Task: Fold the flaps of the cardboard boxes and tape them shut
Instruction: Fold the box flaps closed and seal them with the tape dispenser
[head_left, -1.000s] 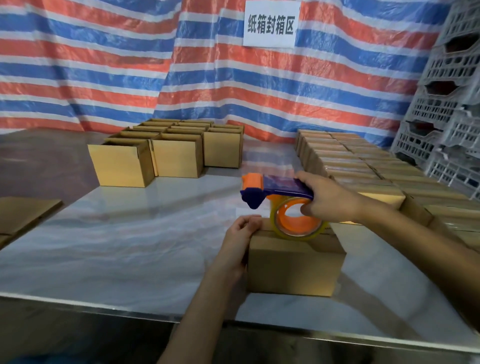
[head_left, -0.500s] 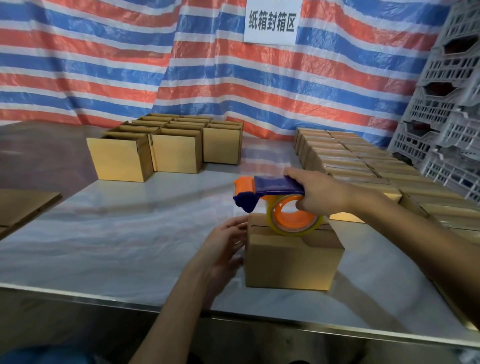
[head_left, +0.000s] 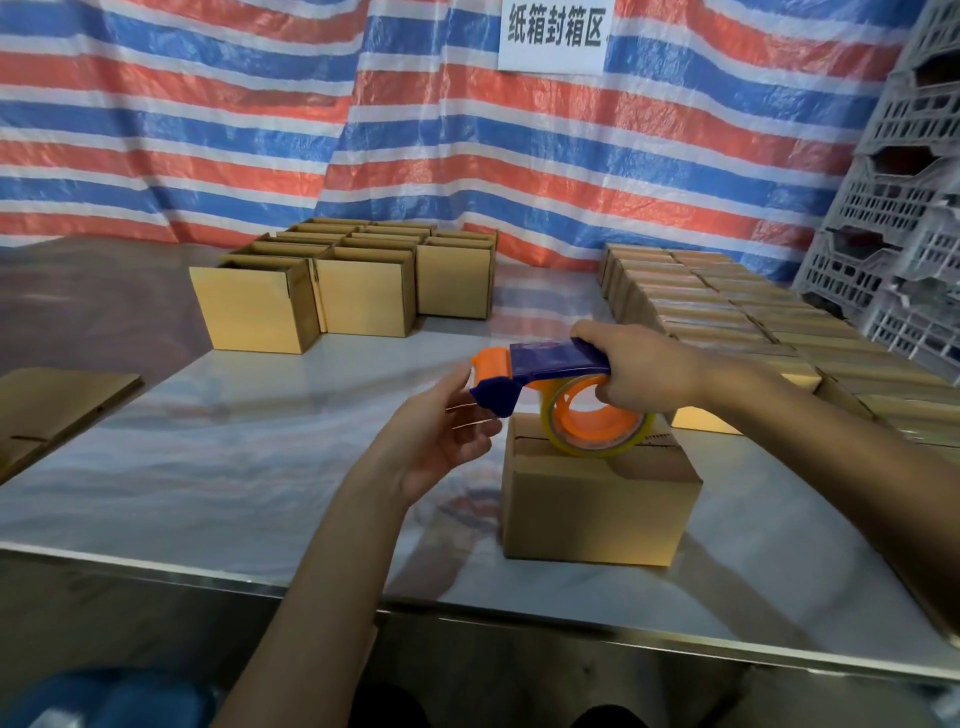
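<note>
The glossy pale table (head_left: 234, 467) carries one closed cardboard box (head_left: 592, 509) near its front edge, a cluster of open boxes (head_left: 358, 291) at the back left, and rows of closed boxes (head_left: 727, 306) along its right side.

Right hand (head_left: 644, 371) grips tape dispenser (head_left: 550, 359) over box (head_left: 592, 501); left hand (head_left: 436, 436) alongside.

You had dim, warm light; the glossy worktop (head_left: 208, 467) mirrored the striped tarp (head_left: 208, 130), and the view's edges bowed outward.
</note>
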